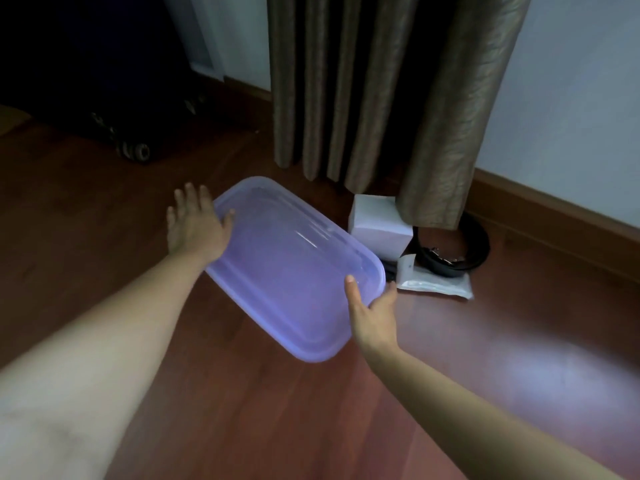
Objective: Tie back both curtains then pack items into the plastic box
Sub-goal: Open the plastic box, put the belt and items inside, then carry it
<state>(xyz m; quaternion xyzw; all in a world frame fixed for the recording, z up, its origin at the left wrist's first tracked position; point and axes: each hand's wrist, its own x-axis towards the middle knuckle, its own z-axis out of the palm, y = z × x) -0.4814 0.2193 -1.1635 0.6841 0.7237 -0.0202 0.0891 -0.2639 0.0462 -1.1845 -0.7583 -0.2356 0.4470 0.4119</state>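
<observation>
The floor (263,420) was of reddish-brown wood boards, with a pale sheen of light across its right part. By the foot of the curtain (381,81) a white box (379,225) stood on the boards, a coiled black belt (453,249) lay just to its right, and a flat clear packet (437,282) lay in front of the belt. Well apart, at the far left, a dark suitcase (104,81) stood on its wheels in shadow.
</observation>
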